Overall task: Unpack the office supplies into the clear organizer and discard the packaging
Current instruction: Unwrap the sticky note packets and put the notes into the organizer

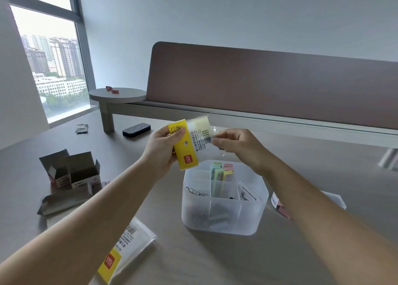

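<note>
Left hand fingers grip sticky-note pack above clear organizer; right hand fingers pinch pack's clear wrapper edge.

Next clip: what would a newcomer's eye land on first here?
Dead centre, the left hand holds up a yellow-labelled sticky-note pack while the right hand pinches its clear wrapper at the barcode end. Just below stands the clear organizer, pastel notes in a back compartment. Opened cardboard boxes lie on the table's left.
</note>
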The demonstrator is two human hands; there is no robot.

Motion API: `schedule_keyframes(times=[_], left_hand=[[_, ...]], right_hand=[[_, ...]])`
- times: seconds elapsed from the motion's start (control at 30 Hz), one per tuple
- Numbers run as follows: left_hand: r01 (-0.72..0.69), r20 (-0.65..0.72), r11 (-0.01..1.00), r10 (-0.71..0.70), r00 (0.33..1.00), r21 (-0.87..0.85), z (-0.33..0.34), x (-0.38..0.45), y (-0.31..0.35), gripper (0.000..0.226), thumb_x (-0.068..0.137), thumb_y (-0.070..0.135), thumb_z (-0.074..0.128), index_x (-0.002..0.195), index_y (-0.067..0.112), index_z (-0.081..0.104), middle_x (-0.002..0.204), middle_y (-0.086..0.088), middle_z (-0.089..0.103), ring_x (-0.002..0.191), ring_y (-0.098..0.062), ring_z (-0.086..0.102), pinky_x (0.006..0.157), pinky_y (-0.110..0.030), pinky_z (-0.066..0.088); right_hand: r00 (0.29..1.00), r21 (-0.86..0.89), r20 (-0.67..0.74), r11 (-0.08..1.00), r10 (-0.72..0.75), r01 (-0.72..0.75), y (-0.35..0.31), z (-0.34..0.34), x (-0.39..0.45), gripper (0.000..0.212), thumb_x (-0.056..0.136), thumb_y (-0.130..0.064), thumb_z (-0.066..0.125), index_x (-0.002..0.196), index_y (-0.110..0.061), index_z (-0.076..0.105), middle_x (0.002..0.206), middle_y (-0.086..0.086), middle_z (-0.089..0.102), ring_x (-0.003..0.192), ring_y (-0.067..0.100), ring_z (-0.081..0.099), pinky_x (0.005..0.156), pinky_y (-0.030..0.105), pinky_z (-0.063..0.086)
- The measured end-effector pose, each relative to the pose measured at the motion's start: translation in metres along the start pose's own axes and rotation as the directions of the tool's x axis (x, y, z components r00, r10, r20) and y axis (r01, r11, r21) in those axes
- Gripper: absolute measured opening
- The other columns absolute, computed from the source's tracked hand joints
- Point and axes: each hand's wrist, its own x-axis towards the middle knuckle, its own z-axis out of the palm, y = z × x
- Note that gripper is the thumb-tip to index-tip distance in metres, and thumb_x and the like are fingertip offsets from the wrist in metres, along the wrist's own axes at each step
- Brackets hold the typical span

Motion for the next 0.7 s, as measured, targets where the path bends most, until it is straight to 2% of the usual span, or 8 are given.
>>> schedule_keyframes(times=[0.13,0.2,0.27,0.3,0.4,0.5,0.57,0.7], left_hand=[[0.004,0.017,1.000,-0.004,1.000,0.028,0.0030,-0.0008,-0.0034,0.009,0.089,0.014,0.048,0.088,0.015,0.057,0.087,-0.004,0.063,0.077,-0.018,0.061,0.052,-0.022,0.057],[0.000,0.009,0.999,0.000,1.000,0.032,0.0027,-0.0001,-0.0044,0.009,0.089,0.013,0.048,0.088,0.014,0.057,0.088,-0.004,0.064,0.078,-0.019,0.062,0.054,-0.024,0.057],[-0.010,0.009,1.000,0.010,1.000,0.027,0.0027,0.0005,-0.0047,0.009,0.089,0.012,0.048,0.088,0.012,0.057,0.088,-0.005,0.064,0.078,-0.019,0.062,0.056,-0.026,0.057],[-0.017,0.006,1.000,0.017,1.000,0.025,0.0029,0.0003,-0.0048,0.010,0.089,0.011,0.047,0.087,0.011,0.057,0.088,-0.006,0.064,0.077,-0.020,0.062,0.056,-0.027,0.057],[-0.038,-0.004,0.998,0.038,0.999,0.043,0.0033,0.0000,-0.0055,0.010,0.089,0.010,0.047,0.084,0.011,0.056,0.085,-0.005,0.063,0.072,-0.017,0.063,0.056,-0.028,0.057],[-0.055,-0.016,0.994,0.056,0.998,0.095,0.0025,0.0018,-0.0045,0.011,0.089,0.011,0.049,0.082,0.011,0.056,0.082,-0.004,0.063,0.063,-0.013,0.065,0.057,-0.030,0.057],[-0.068,-0.018,0.991,0.070,0.997,0.119,0.0028,0.0031,-0.0033,0.010,0.089,0.011,0.049,0.082,0.010,0.056,0.083,-0.005,0.063,0.069,-0.017,0.063,0.063,-0.036,0.055],[-0.080,-0.048,0.988,0.087,0.995,0.132,0.0021,0.0047,-0.0005,0.010,0.089,0.012,0.050,0.080,0.010,0.055,0.084,-0.007,0.061,0.075,-0.022,0.060,0.072,-0.041,0.052]], right_hand=[[1.000,0.034,-0.014,0.999,0.024,-0.023,0.0036,0.0007,0.0017,0.002,0.081,-0.020,0.062,0.081,-0.018,0.063,0.082,-0.006,0.063,0.077,0.005,0.054,0.079,0.025,0.042],[0.999,0.020,-0.001,0.999,0.039,-0.039,0.0040,-0.0004,0.0018,0.005,0.082,-0.020,0.062,0.077,-0.019,0.062,0.079,-0.009,0.062,0.073,0.002,0.053,0.072,0.017,0.042],[0.998,-0.006,0.024,0.999,0.051,-0.050,0.0035,-0.0021,0.0009,0.006,0.083,-0.021,0.061,0.082,-0.016,0.064,0.077,-0.010,0.062,0.072,0.000,0.053,0.064,0.008,0.042],[0.998,-0.017,0.038,0.998,0.056,-0.055,0.0034,-0.0029,0.0008,0.009,0.083,-0.022,0.061,0.085,-0.014,0.065,0.079,-0.009,0.064,0.075,0.001,0.055,0.066,0.008,0.042],[0.992,-0.051,0.087,0.995,0.091,-0.087,0.0037,-0.0033,0.0004,0.021,0.080,-0.021,0.064,0.095,-0.005,0.066,0.098,0.006,0.068,0.092,0.015,0.060,0.089,0.024,0.045],[0.981,-0.111,0.146,0.988,0.126,-0.110,0.0033,-0.0037,0.0001,0.030,0.079,-0.020,0.066,0.103,-0.002,0.064,0.110,0.010,0.068,0.104,0.020,0.061,0.100,0.033,0.043],[0.979,-0.116,0.159,0.987,0.125,-0.107,0.0036,-0.0044,0.0000,0.030,0.077,-0.019,0.067,0.102,-0.002,0.065,0.110,0.011,0.068,0.104,0.021,0.062,0.102,0.036,0.043],[0.986,-0.015,0.124,0.994,0.113,-0.112,0.0021,-0.0066,-0.0019,0.018,0.079,-0.015,0.065,0.092,-0.002,0.065,0.099,0.010,0.066,0.090,0.016,0.059,0.096,0.034,0.043]])
